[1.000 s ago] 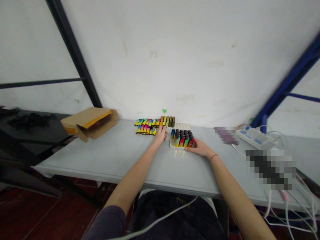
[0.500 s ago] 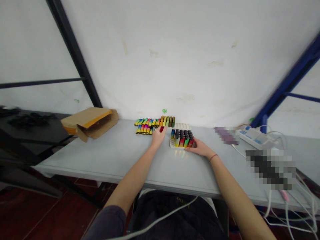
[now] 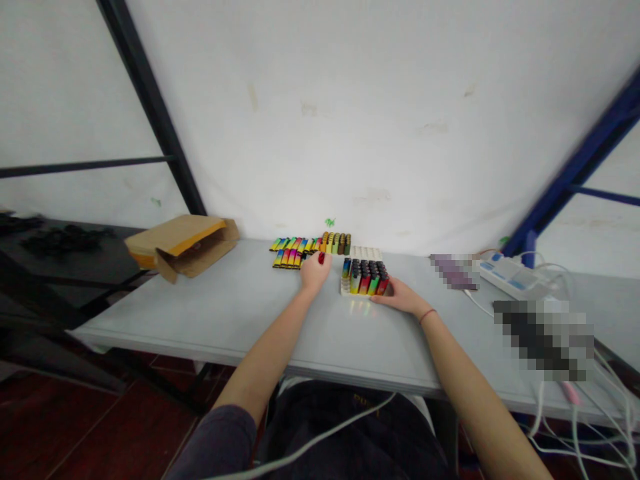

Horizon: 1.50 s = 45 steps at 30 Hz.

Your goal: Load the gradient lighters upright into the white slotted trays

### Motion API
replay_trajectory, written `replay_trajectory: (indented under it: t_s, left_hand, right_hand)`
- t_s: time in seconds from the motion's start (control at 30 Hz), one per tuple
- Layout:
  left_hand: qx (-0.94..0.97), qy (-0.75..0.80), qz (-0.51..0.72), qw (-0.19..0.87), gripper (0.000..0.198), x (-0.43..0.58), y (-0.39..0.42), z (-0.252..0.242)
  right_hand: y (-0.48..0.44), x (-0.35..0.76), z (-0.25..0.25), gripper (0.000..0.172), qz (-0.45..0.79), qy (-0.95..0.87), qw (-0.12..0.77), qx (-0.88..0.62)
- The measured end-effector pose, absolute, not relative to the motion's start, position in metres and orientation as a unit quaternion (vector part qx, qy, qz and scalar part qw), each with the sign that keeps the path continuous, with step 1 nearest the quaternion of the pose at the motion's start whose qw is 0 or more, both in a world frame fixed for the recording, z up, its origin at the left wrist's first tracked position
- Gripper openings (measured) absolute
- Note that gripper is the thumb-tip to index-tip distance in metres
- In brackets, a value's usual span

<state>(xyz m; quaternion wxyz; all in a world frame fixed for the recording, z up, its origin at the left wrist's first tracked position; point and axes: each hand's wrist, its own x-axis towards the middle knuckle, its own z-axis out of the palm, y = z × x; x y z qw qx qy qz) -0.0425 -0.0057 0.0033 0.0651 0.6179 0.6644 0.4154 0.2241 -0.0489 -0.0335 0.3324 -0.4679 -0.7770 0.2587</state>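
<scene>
A red lighter [image 3: 321, 257] sticks up out of my left hand [image 3: 313, 273], whose fingers are closed round it. That hand is beside rows of colourful lighters [image 3: 287, 259] lying on the table. To its right stands a white tray [image 3: 345, 291] packed with upright, black-topped lighters [image 3: 369, 277]; part of its left side shows bare slots and one blue-and-yellow lighter. My right hand [image 3: 400, 295] grips the tray's right side, thumb along the near edge, its other fingers partly hidden behind the lighters.
Behind the tray, a group of yellow-and-green lighters [image 3: 336, 243] and another white tray [image 3: 367, 253] sit near the wall. An open cardboard box [image 3: 183, 243] lies at left. At right are a power strip [image 3: 515, 277], blurred items and white cables [image 3: 575, 433].
My left hand has moved slightly left with the red lighter, and the lighter now looks more upright. My right hand and the filled tray have stayed in place.
</scene>
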Motion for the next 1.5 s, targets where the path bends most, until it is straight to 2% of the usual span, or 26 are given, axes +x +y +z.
replay_trajectory:
  t_s: [0.33,0.57,0.8,1.0,1.1,1.23,1.5]
  left_hand:
    - [0.611,0.658,0.433,0.077,0.033,-0.046,-0.005,0.0]
    - [0.607,0.664,0.427,0.088,0.03,-0.044,-0.006,0.004]
    - [0.599,0.637,0.463,0.143,0.029,-0.045,-0.002,-0.003]
    - [0.629,0.554,0.512,0.188,0.026,-0.041,0.008,-0.018]
    - [0.653,0.517,0.527,0.17,0.022,-0.038,0.009,-0.02]
    - [0.686,0.496,0.524,0.1,0.03,-0.038,0.01,-0.017]
    - [0.76,0.458,0.446,0.118,0.026,-0.036,0.014,-0.02]
  right_hand:
    - [-0.05,0.224,-0.033,0.066,0.251,-0.776,0.332,-0.474]
    - [-0.049,0.225,-0.034,0.063,0.244,-0.776,0.327,-0.481]
    - [-0.043,0.223,-0.037,0.065,0.174,-0.775,0.319,-0.516]
    - [-0.036,0.223,-0.037,0.064,0.097,-0.764,0.287,-0.57]
    - [-0.038,0.222,-0.035,0.063,0.086,-0.767,0.264,-0.579]
    - [-0.042,0.221,-0.033,0.062,0.077,-0.768,0.259,-0.58]
    - [-0.041,0.223,-0.033,0.064,0.103,-0.765,0.266,-0.577]
